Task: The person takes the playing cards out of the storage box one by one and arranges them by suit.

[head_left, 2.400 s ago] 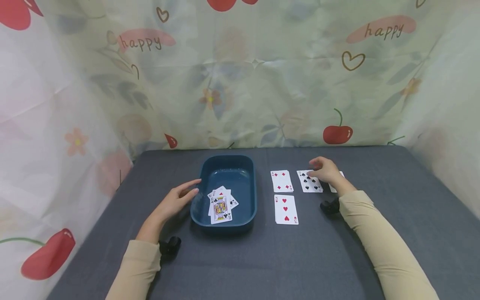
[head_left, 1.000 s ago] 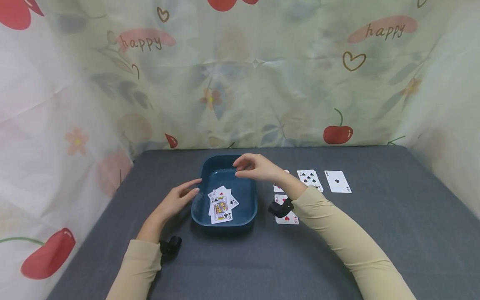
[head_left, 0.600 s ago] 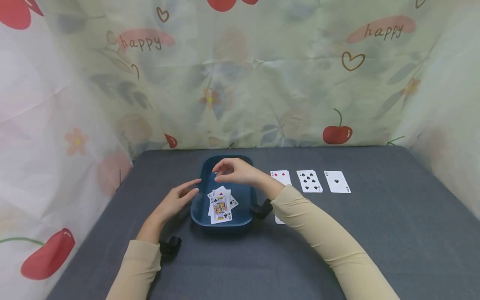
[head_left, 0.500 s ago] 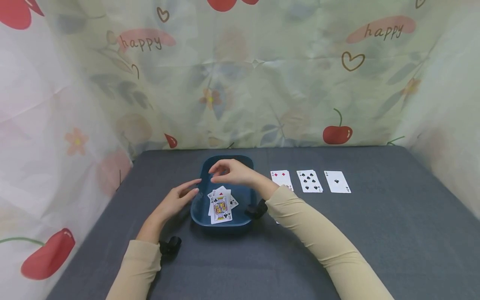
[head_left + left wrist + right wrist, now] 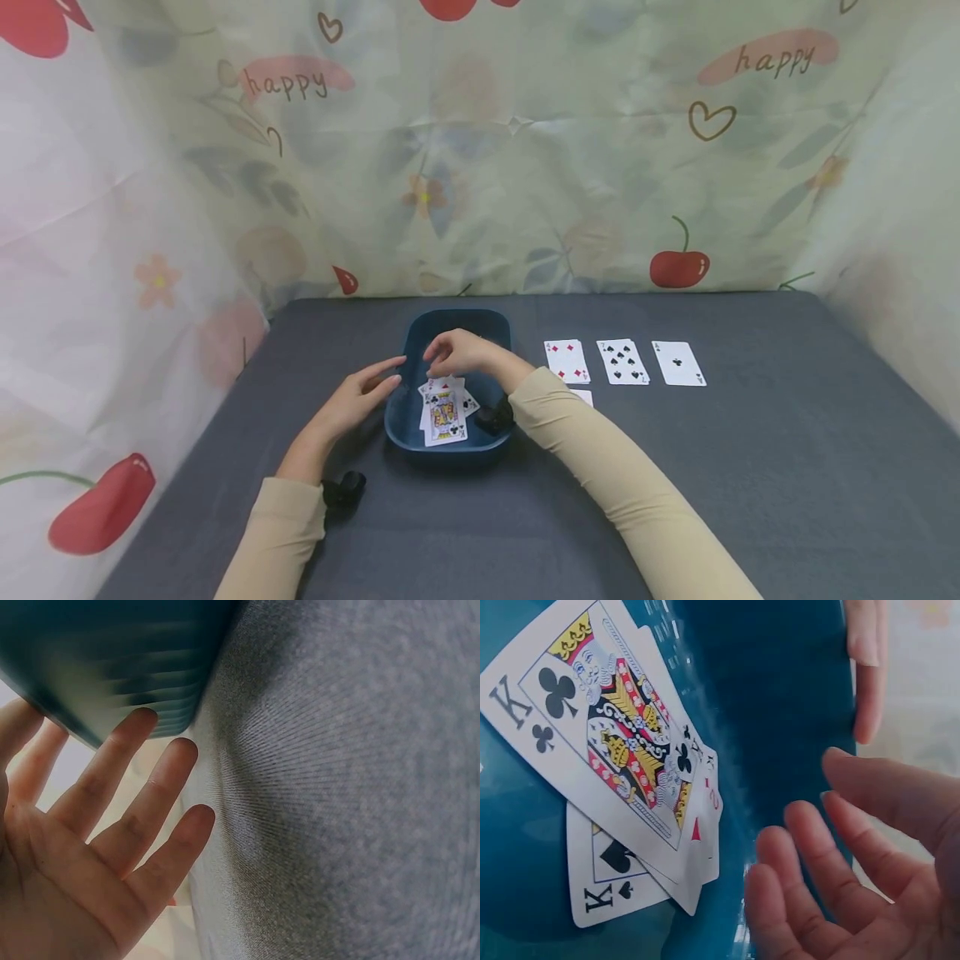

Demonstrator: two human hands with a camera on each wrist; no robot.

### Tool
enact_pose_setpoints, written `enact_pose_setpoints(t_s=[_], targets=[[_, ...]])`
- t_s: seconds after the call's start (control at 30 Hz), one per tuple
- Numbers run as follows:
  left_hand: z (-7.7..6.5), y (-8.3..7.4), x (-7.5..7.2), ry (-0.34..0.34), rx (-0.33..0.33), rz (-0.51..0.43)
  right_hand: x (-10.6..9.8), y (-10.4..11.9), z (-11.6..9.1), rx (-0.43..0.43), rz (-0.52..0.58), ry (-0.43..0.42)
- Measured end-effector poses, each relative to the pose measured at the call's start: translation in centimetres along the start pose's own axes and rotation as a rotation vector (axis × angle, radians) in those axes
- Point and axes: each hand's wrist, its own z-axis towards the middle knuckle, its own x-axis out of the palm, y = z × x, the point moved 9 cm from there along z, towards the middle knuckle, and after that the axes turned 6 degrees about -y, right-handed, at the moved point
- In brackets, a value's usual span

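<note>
A dark blue tray (image 5: 398, 429) holds a few overlapping playing cards. On top lies the king of clubs (image 5: 622, 727), with a king of spades (image 5: 607, 889) and a red-pip card sticking out from under it. My right hand (image 5: 461, 354) hovers over the tray, just beyond the cards. In the right wrist view its fingers (image 5: 821, 855) are loosely bent, and nothing shows between them and the thumb. Fairly straight, the fingers of my left hand (image 5: 348, 404) rest at the tray's left rim; the left wrist view shows them spread beside its wall.
Right of the tray lie face-up cards: the four of diamonds (image 5: 567, 362), the seven of spades (image 5: 623, 362) and the ace of clubs (image 5: 678, 363). Another card (image 5: 583, 397) nearer me is mostly hidden by my right sleeve. A printed curtain (image 5: 510, 208) hangs behind the grey table (image 5: 795, 467).
My right hand has moved left from the cards on the table to above the tray, then down closer to the cards in it. My left hand has stayed at the rim.
</note>
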Motion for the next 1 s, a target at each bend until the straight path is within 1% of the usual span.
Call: enact_pose_setpoints(t_s=[0.1, 0.2, 0.43, 0.6, 0.73, 1.0], targets=[[0.0, 0.0, 0.0, 0.003, -0.006, -0.004, 0.5, -0.3, 0.1, 0.006, -0.031, 0.026], [-0.1, 0.0, 0.0, 0.005, -0.018, -0.003, 0.9, -0.5, 0.3, 0.005, -0.071, 0.034], [-0.1, 0.0, 0.0, 0.006, -0.016, -0.012, 2.1, -0.8, 0.2, -0.005, -0.266, 0.061], [-0.2, 0.0, 0.0, 0.005, -0.031, 0.007, 2.5, -1.0, 0.1, 0.005, -0.373, 0.083], [-0.2, 0.1, 0.1, 0.001, -0.048, 0.013, 2.6, -0.9, -0.2, 0.002, -0.409, 0.093], [-0.3, 0.0, 0.0, 0.007, -0.042, 0.004, 2.6, -1.0, -0.2, 0.008, -0.402, 0.086]])
